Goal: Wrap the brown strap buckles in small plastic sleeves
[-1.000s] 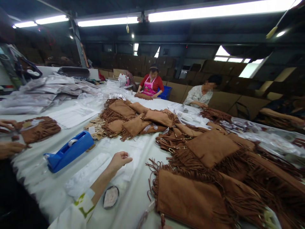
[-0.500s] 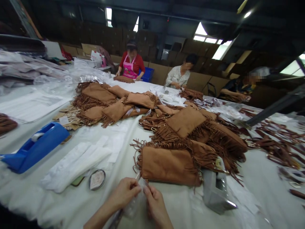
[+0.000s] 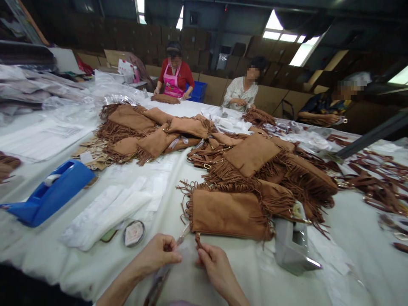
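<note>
A brown suede fringed bag [image 3: 228,212] lies flat just beyond my hands. My right hand [image 3: 215,261] pinches the brown leather zip pull [image 3: 198,241] hanging from the bag's near left corner. Left of it, my left hand [image 3: 161,255] is closed with curled fingers, thumb close to the forefinger; anything between them is too small to make out. A strap in clear plastic [image 3: 157,282] runs beneath my left hand toward the bag's corner. A round dish [image 3: 134,233] with a pale pad stands left of my left hand.
A grey tape dispenser [image 3: 295,248] stands right of the bag, a blue tape dispenser [image 3: 52,191] at left. White sheets [image 3: 105,212] lie between. Piled fringed bags [image 3: 251,155] fill the middle. Several people [image 3: 175,78] work across the table; a metal post [image 3: 372,134] rises at right.
My hands have drawn apart, the left one moving left. The clear film between them no longer shows there, and the zip pull now shows at my right fingertips. The view has shifted slightly.
</note>
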Demonstrator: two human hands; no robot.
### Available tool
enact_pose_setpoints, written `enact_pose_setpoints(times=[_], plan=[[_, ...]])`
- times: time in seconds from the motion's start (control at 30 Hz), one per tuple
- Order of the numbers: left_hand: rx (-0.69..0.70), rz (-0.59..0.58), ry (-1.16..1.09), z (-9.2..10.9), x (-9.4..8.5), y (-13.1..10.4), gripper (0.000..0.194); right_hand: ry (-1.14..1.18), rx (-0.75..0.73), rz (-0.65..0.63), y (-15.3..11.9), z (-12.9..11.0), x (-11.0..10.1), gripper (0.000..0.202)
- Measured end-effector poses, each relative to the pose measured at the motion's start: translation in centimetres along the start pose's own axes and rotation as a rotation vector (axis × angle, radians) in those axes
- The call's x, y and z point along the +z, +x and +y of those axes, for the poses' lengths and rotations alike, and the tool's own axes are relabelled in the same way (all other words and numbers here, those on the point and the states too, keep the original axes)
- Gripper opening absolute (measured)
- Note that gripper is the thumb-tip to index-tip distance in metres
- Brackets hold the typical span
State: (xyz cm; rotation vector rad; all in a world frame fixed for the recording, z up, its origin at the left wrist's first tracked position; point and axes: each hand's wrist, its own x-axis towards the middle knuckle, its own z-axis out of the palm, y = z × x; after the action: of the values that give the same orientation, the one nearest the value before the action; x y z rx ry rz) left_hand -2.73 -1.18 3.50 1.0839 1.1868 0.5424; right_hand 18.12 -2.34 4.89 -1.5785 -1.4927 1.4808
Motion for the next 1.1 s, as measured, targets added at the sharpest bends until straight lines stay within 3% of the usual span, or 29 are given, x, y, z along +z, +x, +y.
enact_pose_setpoints(times=[0.13, 0.23, 0.43, 0.83, 1.1], plan=[[-0.044, -0.044, 0.014, -0.3, -0.3, -1.0, 0.021, 0.788, 0.271, -0.087, 0.5, -1.2, 0.5, 0.035], [-0.068, -0.063, 0.043, -0.4, -0.2, -1.3, 0.019, 0.999, 0.304, -0.044, 0.6, -1.8, 1.3, 0.033], [-0.073, -0.066, 0.084, -0.4, 0.1, -1.4, 0.021, 0.909, 0.220, 0.085, 1.0, -2.1, 2.8, 0.037], [-0.069, -0.074, 0.023, -0.3, 0.4, -1.3, 0.014, 0.784, 0.087, 0.146, 1.5, -2.0, 4.0, 0.039], [-0.018, 0.051, -0.106, -0.6, 2.0, -1.3, 0.018, 0.781, 0.119, 0.189, 1.8, -1.1, 4.9, 0.041]])
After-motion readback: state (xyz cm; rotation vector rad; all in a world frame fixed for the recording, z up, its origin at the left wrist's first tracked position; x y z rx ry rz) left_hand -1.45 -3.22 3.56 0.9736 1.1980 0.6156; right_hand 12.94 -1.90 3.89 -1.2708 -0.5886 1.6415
